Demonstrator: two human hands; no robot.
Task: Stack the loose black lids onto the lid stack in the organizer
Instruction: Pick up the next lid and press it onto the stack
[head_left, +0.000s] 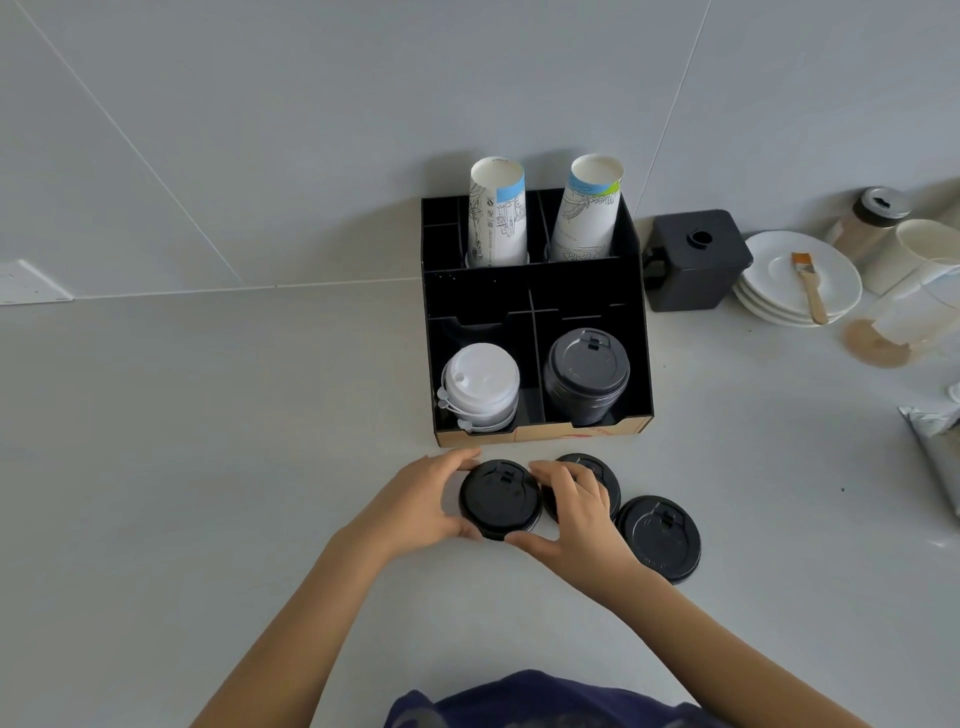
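Three loose black lids lie on the grey counter in front of the black organizer (642, 332). My left hand (423, 501) and my right hand (574, 512) both grip the nearest-left black lid (500, 500) by its rim, one from each side. A second black lid (608, 478) sits behind my right hand, partly hidden by it. A third black lid (658, 538) rests further right, untouched. The black lid stack (586, 371) stands in the organizer's front right compartment.
A white lid stack (480, 384) fills the front left compartment, and two paper cup stacks (497, 213) stand in the back. Right of the organizer are a black container (693, 260), stacked white plates (779, 301) with a brush (810, 286), a jar and a foil bag.
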